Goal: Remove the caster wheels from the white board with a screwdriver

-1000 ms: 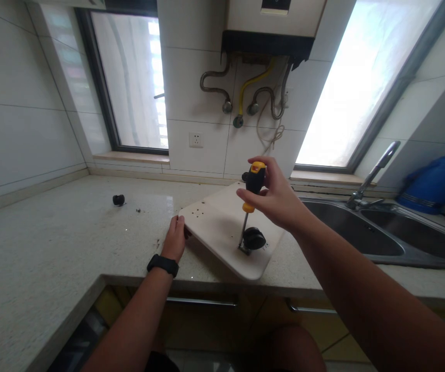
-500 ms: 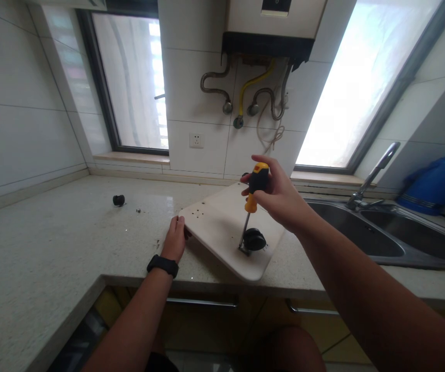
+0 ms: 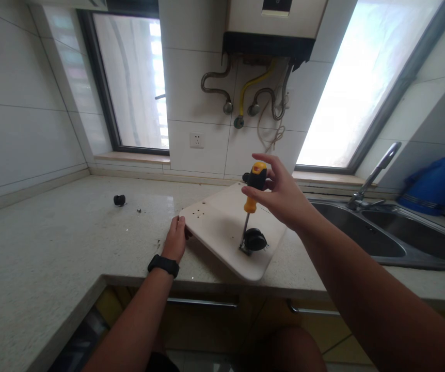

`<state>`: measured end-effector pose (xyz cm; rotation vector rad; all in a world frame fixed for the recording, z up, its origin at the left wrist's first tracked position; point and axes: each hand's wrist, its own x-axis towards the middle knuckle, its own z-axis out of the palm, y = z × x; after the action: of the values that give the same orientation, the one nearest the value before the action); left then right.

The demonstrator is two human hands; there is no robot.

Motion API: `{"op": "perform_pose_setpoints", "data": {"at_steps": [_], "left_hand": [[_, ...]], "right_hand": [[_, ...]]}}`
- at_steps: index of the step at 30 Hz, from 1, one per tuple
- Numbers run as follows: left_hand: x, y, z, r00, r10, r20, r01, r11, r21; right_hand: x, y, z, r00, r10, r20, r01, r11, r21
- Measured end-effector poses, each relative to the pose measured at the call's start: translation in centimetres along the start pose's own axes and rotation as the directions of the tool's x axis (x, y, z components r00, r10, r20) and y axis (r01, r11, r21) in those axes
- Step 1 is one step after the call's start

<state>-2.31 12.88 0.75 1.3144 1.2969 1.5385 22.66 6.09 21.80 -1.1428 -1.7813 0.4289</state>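
Note:
A white board (image 3: 215, 227) with rounded corners lies at a slant on the counter. My left hand (image 3: 175, 238) grips its left corner, thumb on the near side and some fingers hidden beneath. In my right hand (image 3: 276, 194) is a yellow and black screwdriver (image 3: 256, 181), nearly upright, held by the handle between thumb and fingers, with the index finger stretched out above. Its tip meets the mounting plate of a black caster wheel (image 3: 255, 239) near the board's front corner. Another dark caster (image 3: 245, 177) shows partly behind the screwdriver. Screw holes (image 3: 198, 213) mark the board's left corner.
A loose black caster (image 3: 119, 200) stands on the counter (image 3: 71, 232) at the left, with small dark bits (image 3: 139, 210) beside it. To the right are a steel sink (image 3: 356, 227) and faucet (image 3: 377, 170). Pipes (image 3: 241, 98) hang below a water heater on the wall.
My right hand's grip on the screwdriver handle has shifted, with the thumb now reaching across the handle's near side. The screwdriver tip, board and left hand stay in place.

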Motion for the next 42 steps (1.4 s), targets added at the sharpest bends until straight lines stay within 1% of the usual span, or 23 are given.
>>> {"op": "perform_pose_setpoints", "data": {"at_steps": [4, 7, 9, 11, 13, 15, 20, 27, 29, 32, 35, 42], "left_hand": [[0.21, -0.32, -0.04, 1.0, 0.003, 0.005, -0.003, 1.0, 0.001], [0.37, -0.61, -0.04, 1.0, 0.003, 0.001, -0.003, 1.0, 0.005], [0.43, -0.73, -0.03, 1.0, 0.002, -0.003, -0.002, 1.0, 0.006], [0.44, -0.77, -0.03, 1.0, -0.001, -0.003, 0.001, 1.0, 0.005], [0.41, -0.73, -0.05, 1.0, -0.005, -0.002, 0.005, 1.0, 0.004], [0.36, -0.67, -0.07, 1.0, -0.006, -0.002, 0.006, 1.0, 0.006], [0.36, -0.68, -0.08, 1.0, 0.003, 0.0, -0.003, 1.0, 0.004], [0.42, -0.74, -0.05, 1.0, 0.016, -0.001, -0.016, 1.0, 0.01], [0.38, -0.7, -0.03, 1.0, 0.017, -0.001, -0.017, 1.0, 0.01], [0.28, -0.63, -0.01, 1.0, 0.016, -0.007, -0.016, 1.0, 0.009], [0.23, -0.58, -0.01, 1.0, 0.014, -0.007, -0.014, 1.0, 0.01], [0.23, -0.5, -0.02, 1.0, 0.008, -0.009, -0.007, 1.0, 0.022]], "right_hand": [[-0.1, -0.21, -0.14, 0.997, 0.078, 0.008, -0.078, 0.99, 0.114], [-0.11, -0.08, -0.06, 0.996, 0.082, 0.018, -0.084, 0.982, 0.171], [-0.1, 0.09, -0.01, 0.998, 0.054, 0.018, -0.056, 0.989, 0.136], [-0.13, 0.17, 0.0, 0.999, 0.028, 0.014, -0.029, 0.999, 0.032], [-0.18, 0.15, -0.02, 0.999, 0.033, 0.011, -0.032, 0.998, -0.062], [-0.24, 0.09, -0.04, 0.999, 0.046, 0.006, -0.045, 0.995, -0.087], [-0.36, 0.22, 0.09, 1.0, 0.006, -0.012, -0.007, 1.0, -0.02], [-0.47, 0.44, 0.33, 1.0, 0.009, -0.024, -0.006, 0.995, 0.105], [-0.5, 0.33, 0.3, 1.0, 0.017, -0.015, -0.015, 0.991, 0.131], [-0.53, 0.04, 0.24, 0.997, 0.073, 0.001, -0.072, 0.984, 0.16], [-0.53, -0.17, 0.16, 0.993, 0.121, -0.006, -0.119, 0.983, 0.14], [-0.5, -0.19, -0.05, 0.995, 0.087, -0.046, -0.088, 0.996, -0.033]]}}
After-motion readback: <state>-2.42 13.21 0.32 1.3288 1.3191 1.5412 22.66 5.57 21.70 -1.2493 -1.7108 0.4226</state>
